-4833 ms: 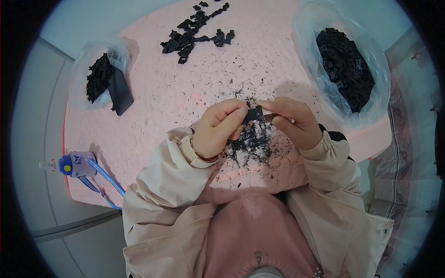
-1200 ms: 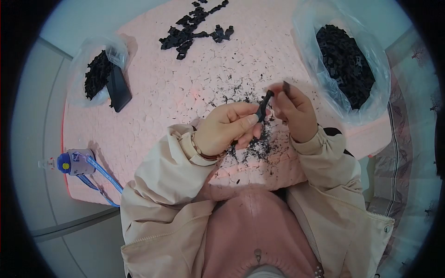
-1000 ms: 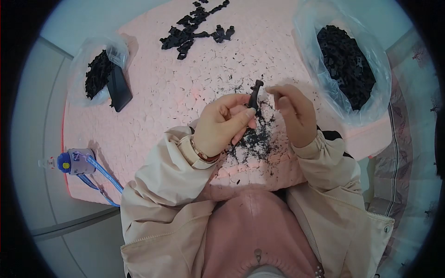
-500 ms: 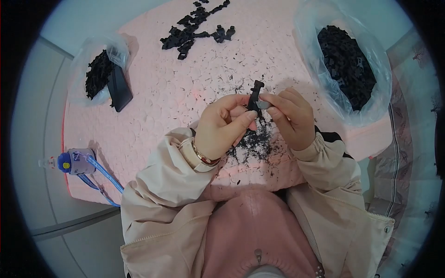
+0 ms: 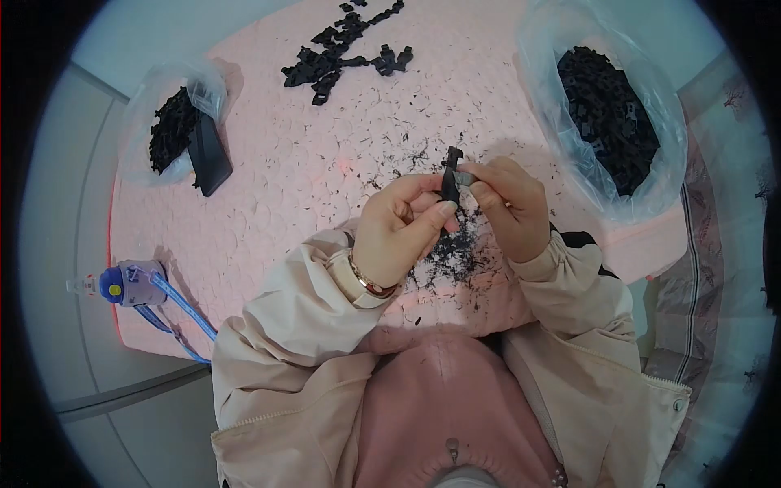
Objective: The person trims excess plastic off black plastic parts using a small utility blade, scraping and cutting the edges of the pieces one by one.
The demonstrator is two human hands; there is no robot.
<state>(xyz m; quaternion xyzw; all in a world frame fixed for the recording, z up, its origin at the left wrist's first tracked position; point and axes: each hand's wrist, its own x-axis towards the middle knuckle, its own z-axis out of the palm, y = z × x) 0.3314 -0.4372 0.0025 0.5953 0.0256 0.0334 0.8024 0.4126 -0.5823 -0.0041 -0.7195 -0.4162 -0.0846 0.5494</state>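
Hands | closer than a second ago | blade against black part

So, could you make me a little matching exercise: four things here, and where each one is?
Things:
1. Black part
2. Thin grey piece
3. Blue-lidded bottle
4. Black shavings

Places:
A. Scattered across the pink cover
B. Pinched in the right hand
C. At the cover's left edge
D. Held in the left hand

Pairs: 1-D, 2-B, 3-C, 4-A
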